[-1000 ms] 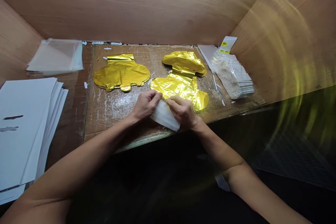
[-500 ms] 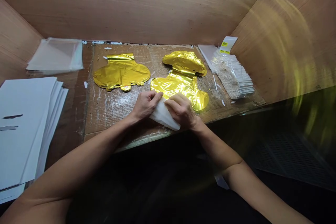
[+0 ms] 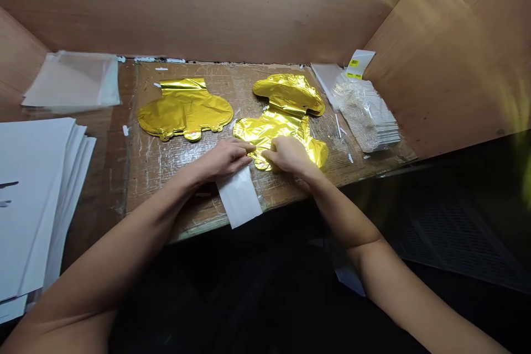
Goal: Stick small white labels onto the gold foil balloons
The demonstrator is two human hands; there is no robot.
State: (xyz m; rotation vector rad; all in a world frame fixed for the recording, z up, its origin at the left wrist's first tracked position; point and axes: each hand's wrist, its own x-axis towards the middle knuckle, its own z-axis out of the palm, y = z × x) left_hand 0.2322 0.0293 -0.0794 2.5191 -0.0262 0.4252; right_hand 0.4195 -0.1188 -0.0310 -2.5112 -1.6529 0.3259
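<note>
Gold foil balloon [image 3: 271, 131] lies under the flat, closed fingers of the right hand [image 3: 290, 155]. The left hand [image 3: 226, 159], fingers together, rests beside it above one white paper strip [image 3: 239, 196]. A second balloon [image 3: 185, 110] lies left, then one stack of white sheets [image 3: 33, 204].

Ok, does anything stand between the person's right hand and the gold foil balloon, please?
Nothing visible does: the right hand rests directly on the gold foil balloon. The left hand lies beside it, at the balloon's edge, not between them.
</note>
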